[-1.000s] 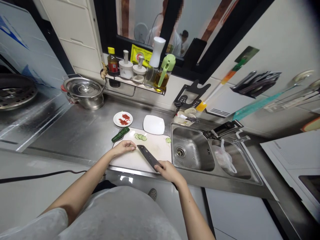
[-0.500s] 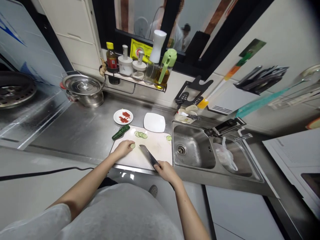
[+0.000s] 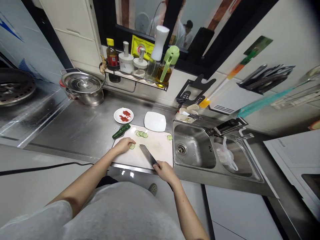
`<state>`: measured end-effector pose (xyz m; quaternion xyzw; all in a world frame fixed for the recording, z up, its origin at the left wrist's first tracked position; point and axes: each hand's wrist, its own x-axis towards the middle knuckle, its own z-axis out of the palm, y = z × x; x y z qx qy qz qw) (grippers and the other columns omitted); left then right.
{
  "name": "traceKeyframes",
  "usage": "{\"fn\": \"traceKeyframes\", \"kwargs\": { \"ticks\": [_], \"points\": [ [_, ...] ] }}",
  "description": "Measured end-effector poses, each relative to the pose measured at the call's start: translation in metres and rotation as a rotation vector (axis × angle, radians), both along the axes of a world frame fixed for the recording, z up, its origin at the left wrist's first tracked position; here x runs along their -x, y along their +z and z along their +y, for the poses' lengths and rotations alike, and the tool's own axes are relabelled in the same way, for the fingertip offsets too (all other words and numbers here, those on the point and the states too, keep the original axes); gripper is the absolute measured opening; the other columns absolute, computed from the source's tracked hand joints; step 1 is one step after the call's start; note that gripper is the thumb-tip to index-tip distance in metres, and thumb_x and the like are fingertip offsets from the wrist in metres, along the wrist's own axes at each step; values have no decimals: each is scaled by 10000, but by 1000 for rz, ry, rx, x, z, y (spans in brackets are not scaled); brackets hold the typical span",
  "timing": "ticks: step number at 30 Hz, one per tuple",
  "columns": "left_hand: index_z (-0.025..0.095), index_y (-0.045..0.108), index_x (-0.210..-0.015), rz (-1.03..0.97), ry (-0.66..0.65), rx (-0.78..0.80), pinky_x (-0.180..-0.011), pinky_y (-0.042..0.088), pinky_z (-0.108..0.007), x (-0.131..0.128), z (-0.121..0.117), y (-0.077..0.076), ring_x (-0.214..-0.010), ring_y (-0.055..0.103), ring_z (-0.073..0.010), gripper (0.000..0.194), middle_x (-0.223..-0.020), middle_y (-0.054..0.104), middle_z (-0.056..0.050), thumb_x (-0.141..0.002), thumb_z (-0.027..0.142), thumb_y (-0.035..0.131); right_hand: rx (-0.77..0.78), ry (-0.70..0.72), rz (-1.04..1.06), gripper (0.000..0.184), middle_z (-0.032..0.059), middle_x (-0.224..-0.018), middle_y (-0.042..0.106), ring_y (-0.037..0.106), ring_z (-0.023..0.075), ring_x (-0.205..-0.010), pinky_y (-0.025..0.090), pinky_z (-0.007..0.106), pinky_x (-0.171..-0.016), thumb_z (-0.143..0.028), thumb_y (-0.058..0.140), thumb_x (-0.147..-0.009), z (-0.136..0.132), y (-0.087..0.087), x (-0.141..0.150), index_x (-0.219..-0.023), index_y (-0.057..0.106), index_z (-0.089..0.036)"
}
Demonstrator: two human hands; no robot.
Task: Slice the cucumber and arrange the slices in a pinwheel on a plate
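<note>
My right hand [image 3: 164, 170] grips a kitchen knife [image 3: 148, 155] by its handle, the blade slanting up and left over a white cutting board [image 3: 155, 151]. At the board's left side, the fingers of my left hand [image 3: 125, 145] are closed on a cucumber slice [image 3: 132, 146]. Several overlapping cucumber slices [image 3: 141, 134] lie in a row near the board's far edge. Another cucumber piece [image 3: 169, 137] rests by the far right corner. A dark green cucumber length [image 3: 121, 131] lies across the board's far left corner.
Behind the board stand a round plate of chopped red pieces [image 3: 124, 120] and a white square plate [image 3: 154, 124]. To the right is a steel sink [image 3: 196, 160] with a faucet [image 3: 225, 126]. A lidded steel pot [image 3: 87, 88] and a seasoning rack [image 3: 136, 78] are farther back.
My left hand has turned, and a cucumber slice now shows at its fingertips. The knife's blade has tilted and shifted slightly away from the left hand.
</note>
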<state>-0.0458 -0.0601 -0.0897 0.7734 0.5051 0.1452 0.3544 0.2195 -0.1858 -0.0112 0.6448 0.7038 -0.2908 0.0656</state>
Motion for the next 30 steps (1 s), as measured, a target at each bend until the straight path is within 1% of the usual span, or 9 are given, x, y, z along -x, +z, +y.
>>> {"fn": "traceKeyframes", "kwargs": {
  "ticks": [2,4,6,8,11,14,17,23,30],
  "points": [
    [234,727,-1041,3,-63,-11,-919,447,-292,-2,4,4,-998,608,-206,364,-1035,693,-56,-798,176,462,-4,-1,-9,300,48,-824,659,552,146,-733,239,231,-577,-356,399,-943,0,0,0,-884,631,-174],
    [239,710,-1086,-14,-81,-54,-937,440,-289,-4,6,6,-1024,598,-200,381,-1060,677,-59,-807,173,458,-4,9,-27,304,53,-846,667,572,155,-766,251,233,-584,-360,392,-948,-1,1,3,-897,632,-180],
    [233,699,-1099,-5,-14,-109,-934,440,-295,-2,6,6,-1025,597,-199,380,-1073,666,-64,-828,177,439,2,20,-66,298,61,-876,676,594,168,-816,272,236,-606,-360,394,-951,-1,3,7,-923,636,-188],
    [222,704,-1056,40,112,-140,-909,446,-307,2,2,2,-992,605,-205,348,-1054,667,-69,-846,191,428,2,30,-115,289,71,-907,684,609,184,-866,299,243,-640,-351,394,-952,0,5,14,-958,639,-198],
    [209,710,-968,111,234,-116,-845,452,-311,7,-9,-2,-903,617,-210,270,-958,677,-65,-844,248,474,-8,62,-159,302,91,-942,695,622,208,-906,338,265,-694,-328,370,-956,1,6,26,-1002,642,-206],
    [211,703,-961,134,252,-75,-799,445,-303,6,-21,-4,-857,615,-204,247,-910,672,-55,-831,312,519,-1,93,-171,315,111,-976,697,628,224,-927,364,286,-730,-317,359,-954,3,6,36,-1035,642,-202],
    [220,692,-1010,147,276,-68,-815,431,-310,1,-28,-3,-879,609,-207,265,-915,664,-51,-832,321,523,12,94,-184,311,122,-991,697,633,232,-936,378,296,-734,-312,364,-951,6,4,41,-1043,638,-197],
    [234,691,-1010,156,294,-42,-853,414,-321,-4,-27,-1,-928,594,-213,253,-908,654,-42,-811,284,543,-6,128,-197,321,130,-973,703,649,246,-923,395,310,-715,-294,347,-950,9,-1,43,-1014,643,-188],
    [234,692,-1009,154,304,-30,-857,407,-327,-5,-26,-6,-943,588,-215,254,-922,667,-41,-809,272,541,77,147,-209,302,166,-973,697,654,269,-936,420,329,-719,-189,363,-917,10,-3,57,-1089,606,-138]
  ]
}}
